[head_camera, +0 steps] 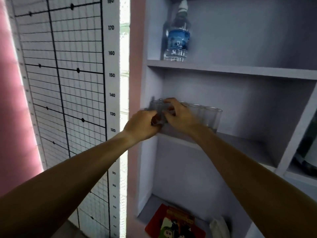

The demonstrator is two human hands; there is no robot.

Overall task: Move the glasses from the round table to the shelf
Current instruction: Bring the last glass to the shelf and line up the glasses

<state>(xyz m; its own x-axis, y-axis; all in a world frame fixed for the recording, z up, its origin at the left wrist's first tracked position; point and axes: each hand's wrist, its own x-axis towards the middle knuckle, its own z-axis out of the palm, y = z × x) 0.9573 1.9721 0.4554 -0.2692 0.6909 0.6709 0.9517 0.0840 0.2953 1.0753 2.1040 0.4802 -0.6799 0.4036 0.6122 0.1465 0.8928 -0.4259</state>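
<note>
A row of clear drinking glasses (207, 117) stands on the middle board of the pale lilac shelf (240, 143). At the left end of the row, both hands meet around one clear glass (158, 109). My left hand (142, 125) grips its lower part from the left. My right hand (178, 114) closes over its rim and right side. The glass sits at the shelf's front left corner, blurred, and I cannot tell whether it rests on the board. The round table is out of view.
A water bottle (177, 36) with a blue label stands on the board above. A red book (173, 222) and a white packet (219, 227) lie on the board below. A gridded height chart (68, 83) covers the wall at left. A dark object (308, 152) fills the right compartment.
</note>
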